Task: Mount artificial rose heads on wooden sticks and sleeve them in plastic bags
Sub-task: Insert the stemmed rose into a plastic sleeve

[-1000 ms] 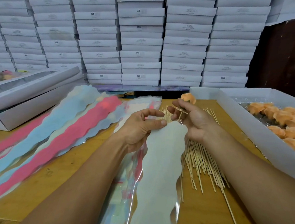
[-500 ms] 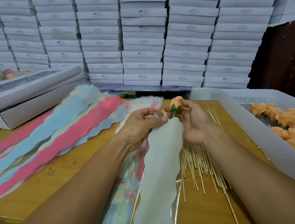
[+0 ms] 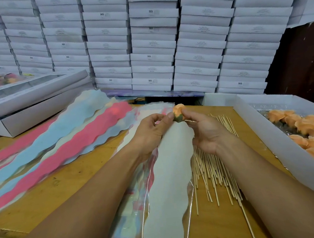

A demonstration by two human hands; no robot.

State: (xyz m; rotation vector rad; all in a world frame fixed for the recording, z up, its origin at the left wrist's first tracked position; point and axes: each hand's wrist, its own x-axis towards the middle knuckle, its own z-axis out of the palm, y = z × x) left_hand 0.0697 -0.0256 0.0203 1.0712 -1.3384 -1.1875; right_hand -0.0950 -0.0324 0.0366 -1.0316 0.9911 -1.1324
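My right hand pinches an orange rose head by its green base, and a thin wooden stick shows just under the fingers. The rose sits at the top end of a long white wavy-edged plastic bag lying on the wooden table. My left hand pinches the top edge of that bag, its thumb tip right beside the rose's base. A loose pile of wooden sticks lies under and behind my right wrist.
A white tray on the right holds several orange rose heads. Pink, blue and pale bags fan out on the left. More bags lie under my left forearm. A lidded white box stands far left. Stacked white boxes wall the back.
My right hand has turned the rose head on its stick round and brought it left to the bag's top end, close against my left thumb. The left hand kept its pinch.
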